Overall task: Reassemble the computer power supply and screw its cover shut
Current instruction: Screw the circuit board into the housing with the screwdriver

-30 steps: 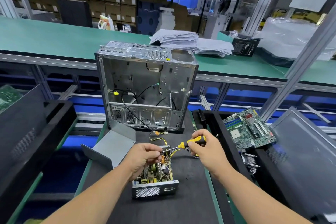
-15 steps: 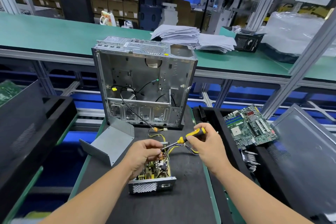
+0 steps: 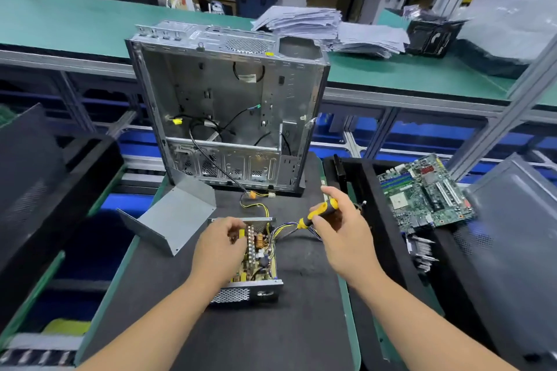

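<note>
Item 1: power supply (image 3: 256,262), cover off, circuit board exposed, lying on the black mat (image 3: 211,325) of the bench; mesh end faces the person. All places below are given from this unit.

Item 2: cover (image 3: 174,217), folded grey sheet metal, on the mat just left and slightly beyond, apart from the unit.

Item 3: left hand (image 3: 218,250), over the left half of the open unit, fingers curled down onto the board's far end; whether they pinch anything cannot be told.

Item 4: right hand (image 3: 343,235), just right, clamped around the screwdriver (image 3: 319,212), yellow-and-black handle; shaft angled down-left toward the wire bundle (image 3: 289,227) leaving the far right corner.

Item 5: computer case (image 3: 229,105), standing open directly beyond, cables inside; 1 lead runs down to the mat near the unit.

Item 6: motherboard (image 3: 422,193), green, to the right and beyond, on a black tray (image 3: 370,178).

Item 7: stacked papers (image 3: 325,28), far beyond, on the green bench (image 3: 75,24).
</note>
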